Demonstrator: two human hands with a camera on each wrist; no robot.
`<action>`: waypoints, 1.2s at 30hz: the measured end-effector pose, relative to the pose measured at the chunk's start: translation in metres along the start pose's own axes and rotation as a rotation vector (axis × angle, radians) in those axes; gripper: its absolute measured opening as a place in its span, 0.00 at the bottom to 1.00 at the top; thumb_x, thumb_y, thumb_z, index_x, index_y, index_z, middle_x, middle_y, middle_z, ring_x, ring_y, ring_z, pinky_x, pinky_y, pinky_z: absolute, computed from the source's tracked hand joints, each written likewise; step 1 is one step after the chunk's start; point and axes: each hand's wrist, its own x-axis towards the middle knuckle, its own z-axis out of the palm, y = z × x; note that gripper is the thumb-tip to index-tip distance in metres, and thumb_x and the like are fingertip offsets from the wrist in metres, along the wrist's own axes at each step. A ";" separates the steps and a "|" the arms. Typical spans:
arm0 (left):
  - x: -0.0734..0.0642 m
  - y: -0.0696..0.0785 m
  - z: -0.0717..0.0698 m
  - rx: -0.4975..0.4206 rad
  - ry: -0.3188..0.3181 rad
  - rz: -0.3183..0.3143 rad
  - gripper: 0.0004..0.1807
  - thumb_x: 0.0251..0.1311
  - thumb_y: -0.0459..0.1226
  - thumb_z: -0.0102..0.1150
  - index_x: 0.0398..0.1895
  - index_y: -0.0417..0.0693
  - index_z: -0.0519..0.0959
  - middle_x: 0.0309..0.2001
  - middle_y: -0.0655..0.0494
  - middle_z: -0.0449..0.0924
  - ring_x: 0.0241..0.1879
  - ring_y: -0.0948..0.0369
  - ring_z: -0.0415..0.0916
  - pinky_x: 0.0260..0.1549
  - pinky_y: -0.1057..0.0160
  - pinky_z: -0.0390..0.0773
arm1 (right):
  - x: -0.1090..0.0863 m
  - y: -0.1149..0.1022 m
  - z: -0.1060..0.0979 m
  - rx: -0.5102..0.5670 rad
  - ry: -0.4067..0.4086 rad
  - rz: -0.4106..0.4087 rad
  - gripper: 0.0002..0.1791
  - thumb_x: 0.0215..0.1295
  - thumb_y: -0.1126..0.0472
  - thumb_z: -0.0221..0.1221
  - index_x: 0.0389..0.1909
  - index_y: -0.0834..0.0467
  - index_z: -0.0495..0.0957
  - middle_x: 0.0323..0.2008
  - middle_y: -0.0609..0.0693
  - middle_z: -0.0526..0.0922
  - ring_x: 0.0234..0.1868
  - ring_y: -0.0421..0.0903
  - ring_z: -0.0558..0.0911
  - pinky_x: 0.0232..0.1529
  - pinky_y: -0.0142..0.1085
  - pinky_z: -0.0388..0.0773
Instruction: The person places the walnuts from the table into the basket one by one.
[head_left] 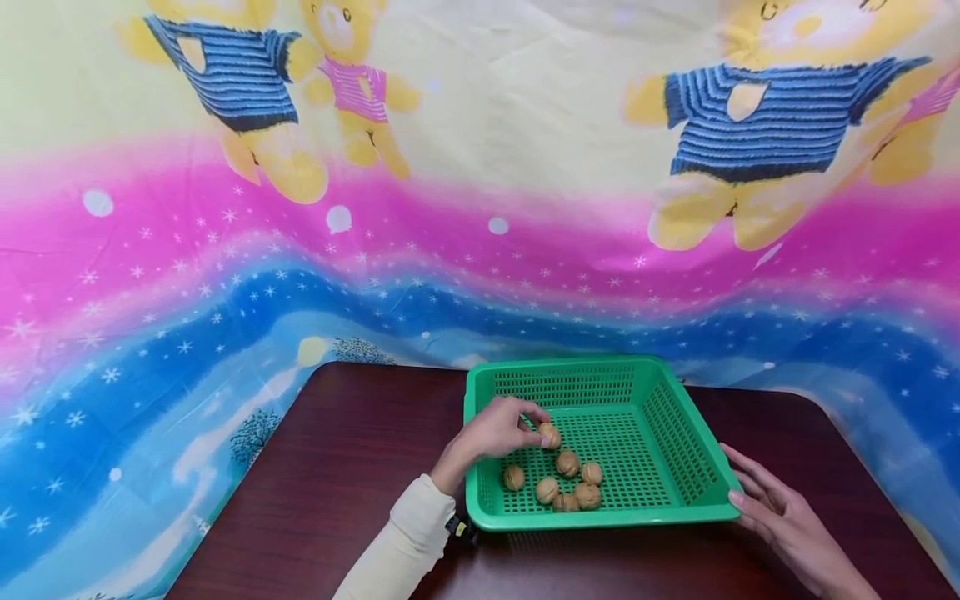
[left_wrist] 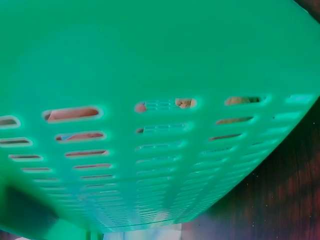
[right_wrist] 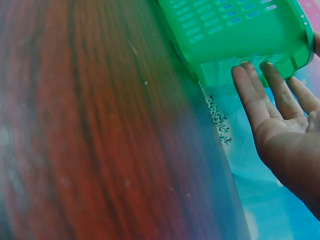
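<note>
In the head view my left hand [head_left: 498, 427] reaches into a green plastic basket [head_left: 600, 523] and pinches a walnut [head_left: 550, 435] between thumb and fingers. Several more walnuts lie on the basket floor below it, among them one walnut [head_left: 513, 477] near the left wall and a walnut [head_left: 567, 463] closer to the middle. My right hand [head_left: 776, 504] is at the basket's right side, its thumb at the rim. From the right wrist, the straight, spread fingers [right_wrist: 250, 97] rest along the outer wall. In the left wrist view the slotted basket wall [left_wrist: 115, 60] hides most of the left hand.
The basket stands on a dark red-brown wooden table [head_left: 352, 450]. Behind the table hangs a cloth [head_left: 480, 275] printed with bears and snowflakes. A small black device [head_left: 459, 527] sits at my left wrist, beside the basket's front left corner.
</note>
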 end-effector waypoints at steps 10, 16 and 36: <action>-0.002 0.002 0.001 0.023 -0.020 0.007 0.17 0.68 0.44 0.75 0.58 0.54 0.89 0.53 0.58 0.91 0.43 0.67 0.87 0.40 0.68 0.84 | -0.002 0.002 0.001 0.014 0.003 0.004 0.37 0.89 0.68 0.39 0.90 0.45 0.40 0.70 0.28 0.78 0.65 0.35 0.84 0.57 0.43 0.88; -0.002 0.002 0.001 0.024 -0.022 0.010 0.19 0.68 0.43 0.74 0.59 0.50 0.88 0.53 0.57 0.90 0.45 0.64 0.89 0.41 0.67 0.84 | -0.002 0.002 0.002 0.015 -0.002 -0.007 0.37 0.89 0.68 0.38 0.90 0.45 0.40 0.70 0.28 0.78 0.66 0.35 0.84 0.57 0.43 0.88; -0.003 -0.001 0.000 -0.064 0.041 0.027 0.20 0.72 0.42 0.70 0.62 0.47 0.86 0.53 0.54 0.90 0.41 0.65 0.85 0.41 0.65 0.83 | -0.001 0.000 0.001 -0.001 0.004 -0.001 0.37 0.89 0.67 0.39 0.90 0.46 0.39 0.69 0.27 0.78 0.65 0.35 0.84 0.58 0.43 0.87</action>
